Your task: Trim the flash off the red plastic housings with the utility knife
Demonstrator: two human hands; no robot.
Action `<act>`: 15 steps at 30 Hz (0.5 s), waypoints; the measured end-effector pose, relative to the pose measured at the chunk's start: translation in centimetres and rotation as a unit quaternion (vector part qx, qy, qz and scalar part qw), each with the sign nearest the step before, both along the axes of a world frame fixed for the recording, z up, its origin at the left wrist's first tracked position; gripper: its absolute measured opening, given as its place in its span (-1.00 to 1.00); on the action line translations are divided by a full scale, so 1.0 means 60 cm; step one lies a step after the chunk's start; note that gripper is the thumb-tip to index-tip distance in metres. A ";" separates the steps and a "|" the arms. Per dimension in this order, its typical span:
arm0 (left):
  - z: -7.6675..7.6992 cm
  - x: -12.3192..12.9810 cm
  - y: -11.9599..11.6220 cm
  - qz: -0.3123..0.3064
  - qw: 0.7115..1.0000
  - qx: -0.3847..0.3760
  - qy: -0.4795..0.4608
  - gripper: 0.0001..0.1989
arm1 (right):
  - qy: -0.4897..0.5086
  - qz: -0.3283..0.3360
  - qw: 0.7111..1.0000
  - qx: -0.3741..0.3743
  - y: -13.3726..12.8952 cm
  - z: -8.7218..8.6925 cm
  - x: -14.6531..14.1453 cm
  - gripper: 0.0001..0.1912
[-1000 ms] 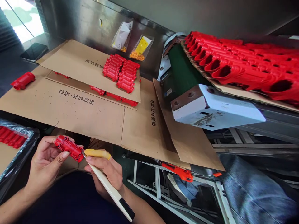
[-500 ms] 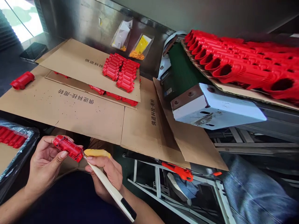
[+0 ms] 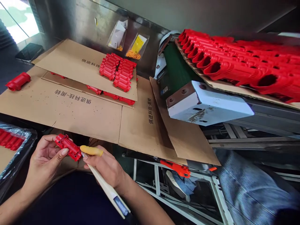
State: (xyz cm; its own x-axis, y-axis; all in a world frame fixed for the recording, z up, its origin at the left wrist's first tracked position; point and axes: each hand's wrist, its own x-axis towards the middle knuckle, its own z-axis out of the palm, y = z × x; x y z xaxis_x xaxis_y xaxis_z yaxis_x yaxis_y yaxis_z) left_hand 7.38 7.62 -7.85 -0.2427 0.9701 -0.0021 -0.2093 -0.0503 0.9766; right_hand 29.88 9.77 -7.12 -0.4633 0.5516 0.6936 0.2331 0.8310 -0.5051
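Observation:
My left hand [image 3: 45, 159] grips a red plastic housing [image 3: 67, 146] between thumb and fingers, its ribbed inner side facing up. In my right hand [image 3: 105, 165] is a trimming knife [image 3: 109, 190] with a long cream handle and a dark section near its end. Its small metal tip meets the right end of the housing; the exact contact is hidden by my fingers. A yellow finger cot [image 3: 91, 151] covers my right index finger. Both hands are just in front of the cardboard-covered table [image 3: 103, 122].
Red housings [image 3: 118, 70] lie on a stacked cardboard sheet [image 3: 70, 54], and one single housing [image 3: 18, 81] sits at left. More fill a lined box [image 3: 17, 168] and a conveyor [image 3: 180, 65]. Two plastic bags [image 3: 138, 45], a phone [image 3: 29, 52], orange-handled tool [image 3: 175, 168] and a person's denim leg [image 3: 248, 184] also show.
My right hand has turned, its index finger now lying across the end of the housing, and the knife handle has swung left and steeper. The whole view has shifted slightly.

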 end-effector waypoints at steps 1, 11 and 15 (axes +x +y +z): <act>-0.001 -0.001 0.000 -0.010 1.000 -0.002 -0.005 -0.67 | -0.031 0.003 0.999 0.028 0.004 0.002 0.004 -0.86; 0.000 -0.007 0.002 -0.023 0.999 -0.039 -0.024 -0.70 | -0.070 0.007 0.997 0.042 0.011 -0.004 -0.005 -0.83; 0.004 -0.009 0.004 -0.042 0.998 -0.038 -0.029 -0.69 | 0.058 0.025 0.993 -0.098 0.011 -0.011 -0.007 -0.86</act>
State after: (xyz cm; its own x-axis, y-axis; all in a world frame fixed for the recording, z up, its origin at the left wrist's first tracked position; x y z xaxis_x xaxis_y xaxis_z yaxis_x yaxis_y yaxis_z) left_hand 6.85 7.86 -7.60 -0.1585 0.9834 -0.0886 -0.2665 0.0438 0.9628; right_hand 29.44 10.42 -7.79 -0.4171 0.6586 0.6263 0.1241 0.7239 -0.6786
